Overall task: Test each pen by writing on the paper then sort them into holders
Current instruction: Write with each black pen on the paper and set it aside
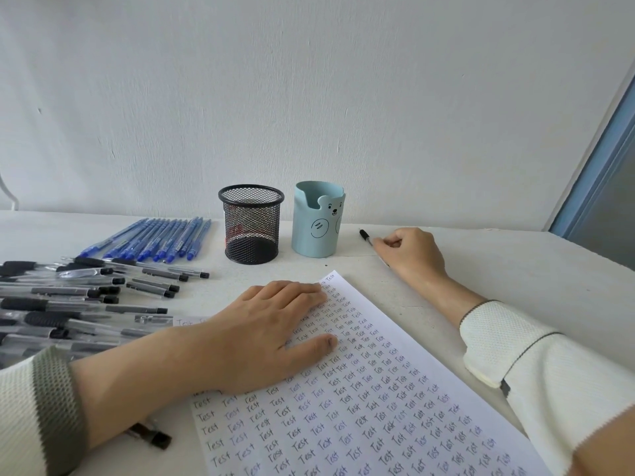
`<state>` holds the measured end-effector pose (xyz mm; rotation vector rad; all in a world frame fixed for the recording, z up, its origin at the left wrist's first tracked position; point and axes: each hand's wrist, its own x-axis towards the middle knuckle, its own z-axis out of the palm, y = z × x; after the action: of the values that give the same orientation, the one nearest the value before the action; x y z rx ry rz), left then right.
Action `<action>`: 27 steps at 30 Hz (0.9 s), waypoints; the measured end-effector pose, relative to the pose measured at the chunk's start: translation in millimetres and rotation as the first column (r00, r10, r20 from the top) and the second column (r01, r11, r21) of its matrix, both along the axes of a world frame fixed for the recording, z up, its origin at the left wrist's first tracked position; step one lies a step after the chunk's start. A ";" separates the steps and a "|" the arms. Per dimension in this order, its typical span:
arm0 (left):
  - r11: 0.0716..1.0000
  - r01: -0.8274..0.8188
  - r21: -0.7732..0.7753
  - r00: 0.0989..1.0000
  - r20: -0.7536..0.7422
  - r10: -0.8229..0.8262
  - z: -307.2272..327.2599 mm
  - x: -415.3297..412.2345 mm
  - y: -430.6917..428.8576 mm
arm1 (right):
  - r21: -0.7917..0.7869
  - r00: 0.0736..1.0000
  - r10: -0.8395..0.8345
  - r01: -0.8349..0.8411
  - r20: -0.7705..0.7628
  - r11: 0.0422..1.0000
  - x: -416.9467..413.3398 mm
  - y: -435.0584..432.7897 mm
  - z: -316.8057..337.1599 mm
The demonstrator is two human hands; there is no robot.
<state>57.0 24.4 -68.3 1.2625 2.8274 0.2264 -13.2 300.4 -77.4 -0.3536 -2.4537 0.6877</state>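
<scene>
White desk [515,269], left fingers [302,293] flat on paper [378,389], right fingers [388,242] round black pen [365,236].

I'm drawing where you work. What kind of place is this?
Probably a desk against a plain white wall, at home or in an office; I cannot tell which. The clues: a paper full of the word Test, rows of pens, a mesh holder and a bear holder.

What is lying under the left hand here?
The left hand lies flat on the paper, which is filled with rows of the word "Test". Any writing beneath the palm and fingers is covered.
</scene>
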 end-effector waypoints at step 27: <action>0.954 -0.290 -0.082 0.955 -0.091 0.282 44.7 -102.2 -93.7 | -0.215 0.718 0.686 -0.656 0.118 0.723 18.1 -37.8 6.1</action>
<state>-45.2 -69.3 -23.6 0.8580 3.0399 0.0499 4.9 262.6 -71.3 0.4950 -2.7093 1.2006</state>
